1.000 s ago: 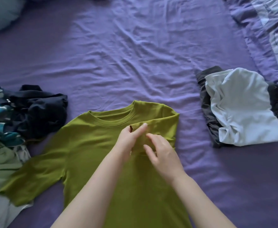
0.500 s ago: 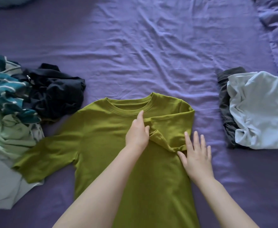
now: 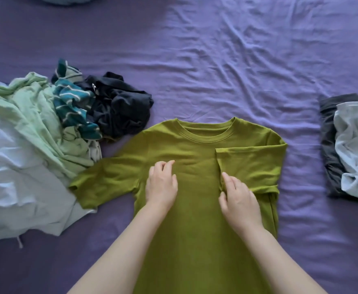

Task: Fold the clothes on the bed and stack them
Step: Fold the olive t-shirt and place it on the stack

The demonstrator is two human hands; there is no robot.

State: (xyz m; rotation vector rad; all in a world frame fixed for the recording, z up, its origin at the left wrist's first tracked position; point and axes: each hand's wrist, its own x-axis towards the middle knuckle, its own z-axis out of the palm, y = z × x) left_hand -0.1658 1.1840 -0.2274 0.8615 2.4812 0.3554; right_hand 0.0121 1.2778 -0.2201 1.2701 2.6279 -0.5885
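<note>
An olive green T-shirt (image 3: 195,149) lies flat on the purple bed sheet (image 3: 216,60), collar away from me. Its right sleeve and side are folded inward over the chest; its left sleeve lies spread out. My left hand (image 3: 161,185) rests on the chest of the shirt, fingers curled loosely, holding nothing. My right hand (image 3: 237,200) lies flat with fingers on the edge of the folded-in sleeve. A stack of folded clothes (image 3: 354,145), light grey on dark grey, sits at the right.
A heap of unfolded clothes (image 3: 36,145) lies at the left: pale green, white, teal-striped and a black garment (image 3: 121,107). The green shirt's left sleeve touches this heap. A pillow edge (image 3: 65,0) shows at the top.
My right hand moved from the shirt's right edge inward onto the folded sleeve, which now lies flatter. My left hand shifted left and down onto the chest. The view moved so things sit lower.
</note>
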